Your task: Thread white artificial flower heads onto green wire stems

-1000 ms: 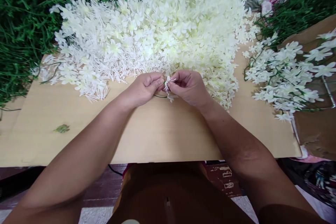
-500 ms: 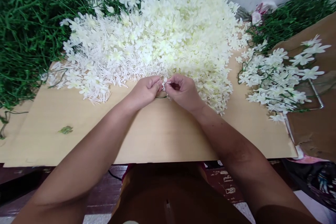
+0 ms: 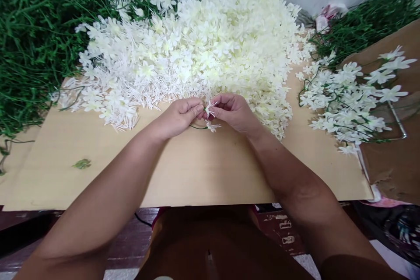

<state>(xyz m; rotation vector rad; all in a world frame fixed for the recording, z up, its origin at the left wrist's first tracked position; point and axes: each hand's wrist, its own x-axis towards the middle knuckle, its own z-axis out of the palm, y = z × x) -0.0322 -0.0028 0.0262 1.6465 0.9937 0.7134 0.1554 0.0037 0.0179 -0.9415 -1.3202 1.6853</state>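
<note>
My left hand (image 3: 179, 116) and my right hand (image 3: 232, 111) meet over the middle of a pale wooden board (image 3: 183, 170), fingertips almost touching. Between them they pinch a small white artificial flower (image 3: 210, 108) on a thin green stem (image 3: 197, 127); a second white flower (image 3: 212, 127) hangs on the stem just below the fingers. Both hands are closed in a pinch. Right behind them lies a big heap of loose white plastic flowers (image 3: 203, 48).
Tangled green stems (image 3: 33, 39) fill the left and back. At the right lies a bunch of stems with white flowers fitted (image 3: 348, 96), partly on brown cardboard (image 3: 393, 157), with more green stems (image 3: 370, 17) behind. A green scrap (image 3: 82, 164) lies on the board.
The hands stay together at the same spot, working the small flower at the stem tip. A second flower now shows below the fingers. The view shifted slightly.
</note>
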